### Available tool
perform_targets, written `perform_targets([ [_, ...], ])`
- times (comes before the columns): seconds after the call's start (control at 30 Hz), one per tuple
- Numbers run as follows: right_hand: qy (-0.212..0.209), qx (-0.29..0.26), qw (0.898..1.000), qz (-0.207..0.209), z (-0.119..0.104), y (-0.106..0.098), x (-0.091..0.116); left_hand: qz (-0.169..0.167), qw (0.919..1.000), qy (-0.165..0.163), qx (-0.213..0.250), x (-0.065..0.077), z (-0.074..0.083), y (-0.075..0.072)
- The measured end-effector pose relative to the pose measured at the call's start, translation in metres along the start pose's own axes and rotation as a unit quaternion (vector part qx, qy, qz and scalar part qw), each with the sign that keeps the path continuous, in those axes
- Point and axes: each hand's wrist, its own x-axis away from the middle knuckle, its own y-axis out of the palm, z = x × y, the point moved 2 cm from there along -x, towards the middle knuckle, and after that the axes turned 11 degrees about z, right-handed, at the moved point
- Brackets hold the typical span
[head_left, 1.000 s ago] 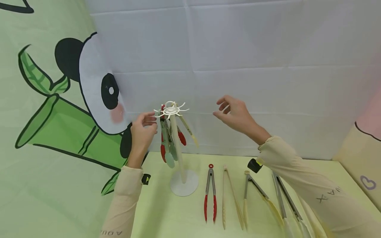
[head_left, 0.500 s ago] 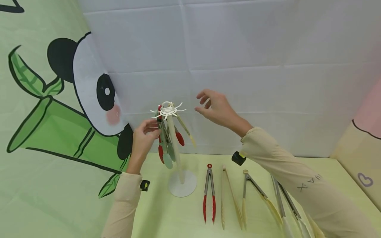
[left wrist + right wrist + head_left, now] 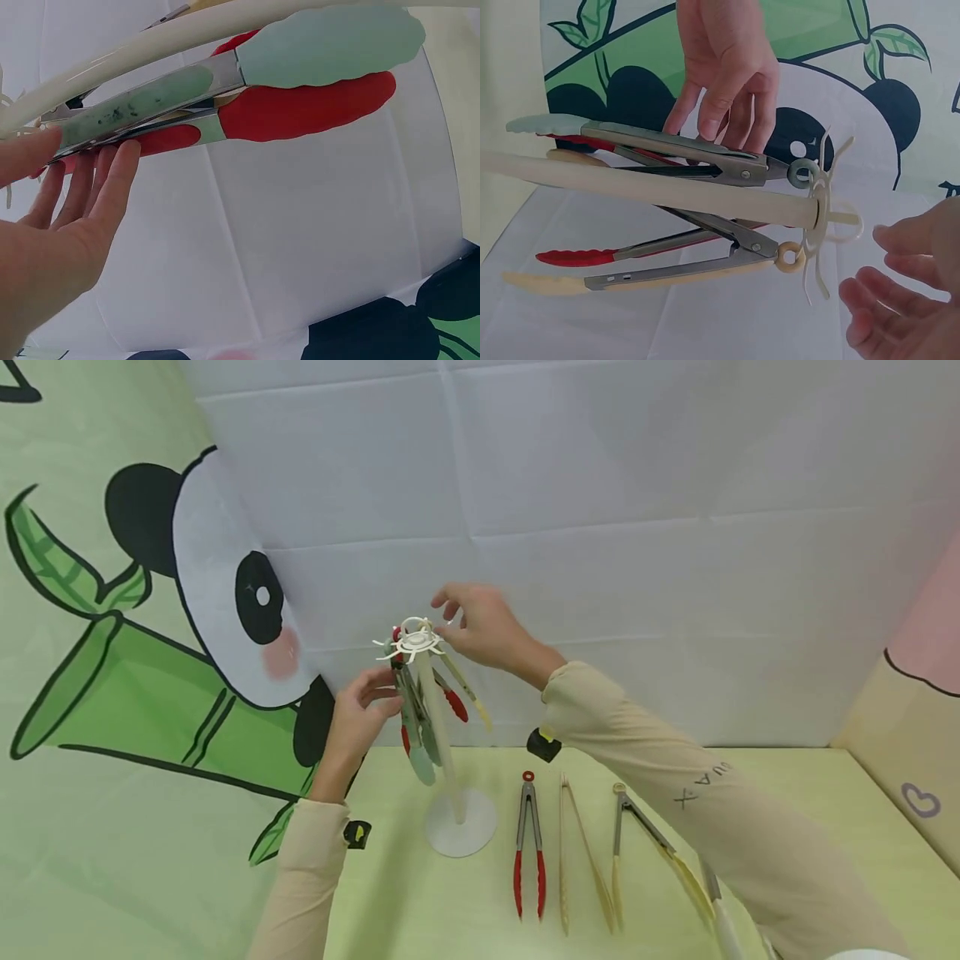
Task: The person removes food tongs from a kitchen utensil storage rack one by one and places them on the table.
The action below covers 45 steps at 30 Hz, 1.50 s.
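A white rotating-style rack (image 3: 442, 727) with curved hooks stands on a round base, several tongs hanging from it. My left hand (image 3: 358, 718) is at its left side, thumb and fingers pinching the steel handle of the pale green tongs (image 3: 330, 49). Just behind these hang red-tipped tongs (image 3: 315, 112), close to my left fingertips. On the rack's other side are more red-tipped tongs (image 3: 577, 257) and cream-tipped tongs (image 3: 547, 283). My right hand (image 3: 483, 622) hovers beside the hooks with fingers loosely bent, holding nothing; a small gap separates it from them in the right wrist view.
On the table right of the base lie red-tipped tongs (image 3: 518, 885), slim beige tongs (image 3: 562, 860) and yellow-tipped tongs (image 3: 617, 893). Pale-tipped tongs (image 3: 723, 927) are partly covered by my right sleeve. A white cloth backdrop (image 3: 600, 468) rises behind, with a panda print (image 3: 217, 610) at left.
My right hand has travelled left from open space to beside the rack's top. The left hand has come in from beside the rack and taken hold of the green tongs.
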Motion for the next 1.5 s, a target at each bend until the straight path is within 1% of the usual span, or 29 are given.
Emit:
perform_targets([
  [0.07, -0.014, 0.012, 1.000, -0.004, -0.004, 0.007, -0.005, 0.000, 1.0000, 0.001, 0.005, 0.000, -0.002, 0.000],
  [0.17, -0.024, 0.021, 0.999, -0.009, -0.007, 0.015, -0.010, -0.002, 1.0000, -0.008, 0.004, 0.000, -0.005, 0.001],
  [0.33, -0.024, 0.011, 0.999, -0.020, -0.010, 0.027, -0.017, -0.003, 0.9997, -0.023, -0.003, -0.001, -0.008, 0.004],
  [0.43, -0.022, 0.016, 0.999, -0.037, -0.014, 0.034, -0.021, -0.005, 0.9994, -0.033, -0.001, 0.000, -0.007, 0.005],
  [0.53, -0.009, 0.034, 0.998, -0.054, -0.019, 0.040, -0.024, -0.011, 0.9991, -0.042, 0.006, 0.001, -0.001, 0.005],
  [0.6, 0.008, 0.052, 0.997, -0.061, -0.022, 0.043, -0.025, -0.014, 0.9990, -0.040, 0.009, 0.003, 0.004, 0.007],
  [0.7, 0.029, 0.076, 0.995, -0.056, -0.026, 0.045, -0.026, -0.012, 0.9994, -0.031, 0.008, 0.005, 0.009, 0.008],
  [0.73, 0.026, 0.090, 0.994, -0.052, -0.028, 0.046, -0.026, -0.010, 0.9995, -0.029, 0.006, 0.005, 0.009, 0.009],
  [0.8, 0.021, 0.105, 0.993, -0.046, -0.029, 0.047, -0.026, -0.007, 0.9997, -0.024, 0.001, 0.005, 0.005, 0.009],
  [0.93, 0.002, 0.128, 0.991, -0.031, -0.032, 0.048, -0.025, -0.005, 0.9997, -0.024, -0.003, 0.001, -0.011, 0.011],
  [1.0, 0.004, 0.136, 0.990, -0.031, -0.032, 0.049, -0.025, -0.005, 0.9997, -0.023, -0.004, 0.000, -0.017, 0.012],
  [1.23, 0.008, 0.182, 0.983, -0.034, -0.036, 0.053, -0.025, -0.002, 0.9997, -0.026, 0.003, 0.001, -0.018, 0.014],
  [1.3, 0.008, 0.184, 0.982, -0.029, -0.037, 0.053, -0.025, -0.003, 0.9996, -0.027, 0.006, 0.002, -0.018, 0.013],
  [1.5, 0.025, 0.174, 0.984, -0.026, -0.038, 0.053, -0.025, -0.016, 0.9992, -0.032, 0.021, 0.001, -0.021, 0.011],
])
